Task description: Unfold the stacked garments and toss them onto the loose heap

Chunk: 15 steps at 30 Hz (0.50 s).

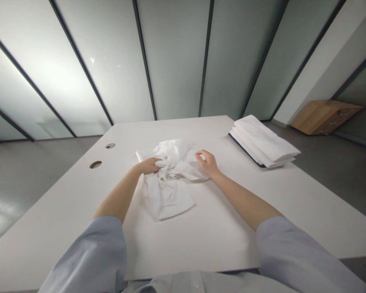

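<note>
A crumpled white garment (175, 199) lies on the white table in front of me, bunched and twisted at its middle. One flat, hemmed part spreads toward me, and another part stretches to the right. Something clear and shiny like plastic film (142, 156) shows at its far left side. My left hand (149, 165) is closed on the bunched cloth from the left, fingertips partly hidden in the folds. Just over the right part of the garment is my right hand (208, 162), its fingers curled toward the thumb. Whether anything is between those fingertips I cannot make out.
A stack of folded white cloth (262, 140) with a dark layer beneath sits at the table's right edge. Two round holes (95, 164) pierce the tabletop (79, 211) on the left. Frosted glass panels (173, 57) stand behind, and a wooden cabinet (320, 116) is at far right.
</note>
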Each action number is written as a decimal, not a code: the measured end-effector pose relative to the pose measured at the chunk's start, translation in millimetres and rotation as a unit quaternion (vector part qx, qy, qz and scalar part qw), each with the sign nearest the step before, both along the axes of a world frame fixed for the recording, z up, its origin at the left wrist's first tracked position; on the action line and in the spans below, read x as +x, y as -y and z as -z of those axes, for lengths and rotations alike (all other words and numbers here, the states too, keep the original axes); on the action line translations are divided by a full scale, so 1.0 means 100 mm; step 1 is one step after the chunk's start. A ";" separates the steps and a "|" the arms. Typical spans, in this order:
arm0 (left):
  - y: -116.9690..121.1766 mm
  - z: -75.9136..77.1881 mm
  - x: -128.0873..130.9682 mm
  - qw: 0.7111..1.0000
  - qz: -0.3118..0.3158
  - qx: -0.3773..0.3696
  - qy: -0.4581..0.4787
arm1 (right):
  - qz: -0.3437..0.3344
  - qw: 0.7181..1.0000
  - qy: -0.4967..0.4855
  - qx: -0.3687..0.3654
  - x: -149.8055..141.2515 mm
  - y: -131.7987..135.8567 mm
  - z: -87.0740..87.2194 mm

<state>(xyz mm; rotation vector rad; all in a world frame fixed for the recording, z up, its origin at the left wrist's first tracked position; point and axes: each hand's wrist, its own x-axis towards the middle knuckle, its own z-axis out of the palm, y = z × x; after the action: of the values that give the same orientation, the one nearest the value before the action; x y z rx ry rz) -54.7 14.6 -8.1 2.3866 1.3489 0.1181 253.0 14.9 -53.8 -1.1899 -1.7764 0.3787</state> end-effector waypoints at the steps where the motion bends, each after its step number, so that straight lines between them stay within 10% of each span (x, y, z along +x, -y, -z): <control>1: -0.02 -0.02 -0.05 1.000 -0.001 0.004 -0.026 | 0.002 0.999 0.037 -0.014 0.05 -0.05 0.02; 7: -0.03 -0.08 -0.12 0.937 -0.228 0.209 -0.164 | -0.099 0.941 0.306 -0.107 -0.05 -0.02 0.11; 15: 0.00 0.08 0.28 0.960 -0.228 0.005 -0.160 | -0.140 0.928 0.333 -0.094 -0.26 0.13 0.12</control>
<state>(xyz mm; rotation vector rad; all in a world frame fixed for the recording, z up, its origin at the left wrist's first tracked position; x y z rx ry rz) -26.4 14.6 -16.1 2.1207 2.0374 -0.1432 227.1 1.9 -65.5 -1.2943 -2.5648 0.3357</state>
